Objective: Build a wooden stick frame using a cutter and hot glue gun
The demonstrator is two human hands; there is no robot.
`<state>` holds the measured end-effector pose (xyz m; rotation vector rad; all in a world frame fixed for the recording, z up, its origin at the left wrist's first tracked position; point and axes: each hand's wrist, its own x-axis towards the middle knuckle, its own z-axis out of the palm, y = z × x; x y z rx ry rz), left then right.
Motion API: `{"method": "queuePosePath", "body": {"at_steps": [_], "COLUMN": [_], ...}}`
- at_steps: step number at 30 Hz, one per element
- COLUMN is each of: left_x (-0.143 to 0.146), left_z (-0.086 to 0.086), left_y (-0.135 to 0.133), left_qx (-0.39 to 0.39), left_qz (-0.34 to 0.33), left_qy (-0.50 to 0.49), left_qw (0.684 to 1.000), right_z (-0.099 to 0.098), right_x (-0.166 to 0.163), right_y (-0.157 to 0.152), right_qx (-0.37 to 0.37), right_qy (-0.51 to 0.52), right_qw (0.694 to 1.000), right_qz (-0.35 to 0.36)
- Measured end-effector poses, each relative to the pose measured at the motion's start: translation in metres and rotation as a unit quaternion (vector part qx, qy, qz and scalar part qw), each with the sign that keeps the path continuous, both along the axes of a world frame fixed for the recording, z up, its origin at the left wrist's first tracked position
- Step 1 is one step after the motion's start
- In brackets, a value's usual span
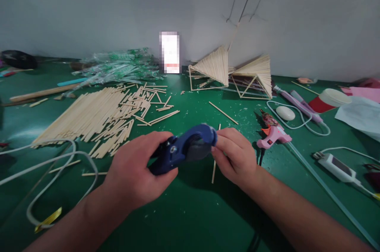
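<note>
My left hand [136, 169] is wrapped around a blue pipe cutter [175, 153], its curved jaw pointing right. At the jaw's tip, the thumb and fingers of my right hand [234, 153] are pinched together. What they hold, if anything, is hidden. A thin wooden stick [214, 171] lies on the table just left of my right hand, partly covered by it. Farther back, another stick [223, 112] lies at a slant. To the left spread a row of long sticks [86, 113] and a loose heap of short cut pieces [139, 103].
Two fan-shaped stick structures [213, 68] [257, 76] stand by the wall, near a lit phone [170, 52]. A pink glue gun [273, 131] with a clear glue stick [323, 188] lies right, near a red-and-white cup [329, 99]. White cables [74, 157] loop at left; plastic wrappers [118, 66] lie behind.
</note>
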<state>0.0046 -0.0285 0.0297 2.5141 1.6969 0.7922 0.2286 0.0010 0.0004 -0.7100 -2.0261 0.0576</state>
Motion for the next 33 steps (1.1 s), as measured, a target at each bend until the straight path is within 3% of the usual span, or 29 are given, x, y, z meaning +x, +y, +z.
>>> {"method": "queuePosePath", "body": {"at_steps": [3,7,20,33], "left_x": [-0.0001,0.0023,0.0042,0.0021], "left_z": [0.0032,0.0036,0.0012,0.0007], "left_y": [0.0024,0.0071,0.0097,0.0092], "left_qx": [0.032,0.012,0.028,0.024], "left_qz": [0.006,-0.001,0.019,0.032], "left_qy": [0.022,0.072,0.115,0.13], "left_qw": [0.999,0.997,0.993,0.991], "right_z": [-0.0015,-0.0034,0.0023,0.0029], "right_x": [0.0002,0.0001,-0.0003,-0.0014], "right_y": [-0.0011,-0.0021,-0.0043,-0.0045], "right_qx": [-0.014,-0.014,-0.02,-0.011], "right_qy": [0.014,0.009,-0.064,-0.067], "right_qw": [0.999,0.999,0.995,0.994], "right_qz": [-0.025,-0.041,-0.068,-0.081]}}
